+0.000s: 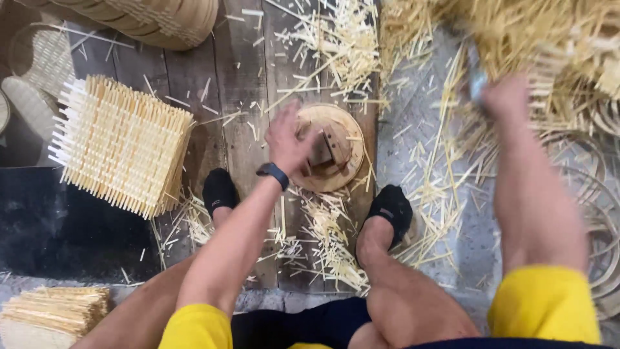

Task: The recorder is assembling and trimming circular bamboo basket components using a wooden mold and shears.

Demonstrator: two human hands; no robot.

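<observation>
The left hand (pixel 289 139) is hovering at centre frame over the round wooden block (pixel 329 150). Its fingers are loosely curled, neither wide nor clenched, and are lying on or just above the block's left edge; motion blur makes contact impossible to confirm. A dark wristband (pixel 272 173) is sitting on the left wrist. A small dark blade-like piece (pixel 327 150) is lying on the block's top face, just right of the fingers; whether the hand is gripping it cannot be told.

The right hand (pixel 507 97) is reaching into the upper right of the frame, at the lower edge of the large pile of bamboo strips (pixel 549 39). The hand is blurred and partly buried in the strips; a pale bluish object (pixel 478 81) is showing at its left side. Whether the hand is closing on anything cannot be told.

The block is resting on the plank floor (pixel 239 84), between the two black-socked feet (pixel 219 191) at lower centre. Short bamboo offcuts (pixel 329 239) are lying scattered around the block and between the feet.

At left of frame, a stack of woven bamboo mats (pixel 119 145) is sitting on the floor, well apart from the left hand. A second bundle of strips (pixel 55 310) is lying at lower left. Round woven baskets (pixel 161 19) are occupying the upper left. Bent bamboo hoops (pixel 597 213) are lying at the right edge.
</observation>
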